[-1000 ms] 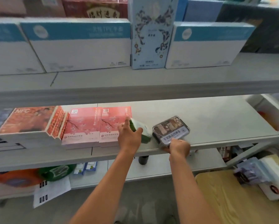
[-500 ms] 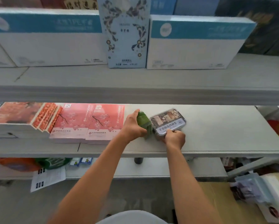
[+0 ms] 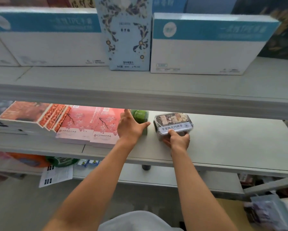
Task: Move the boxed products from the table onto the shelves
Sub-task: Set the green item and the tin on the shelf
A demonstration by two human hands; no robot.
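Setting two products on the middle shelf (image 3: 223, 147).
My left hand (image 3: 131, 127) lies flat-fingered against the green box (image 3: 140, 116); my right hand (image 3: 178, 140) pinches the clear-lidded tea box (image 3: 173, 123). Next: let go.

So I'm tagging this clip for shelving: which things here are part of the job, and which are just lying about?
Part of the job:
- green box, left hand against it
- clear-lidded tea box, gripped by right hand
- middle shelf

Lying about:
- pink boxes
- white-and-blue cartons
- paper sheet on the floor
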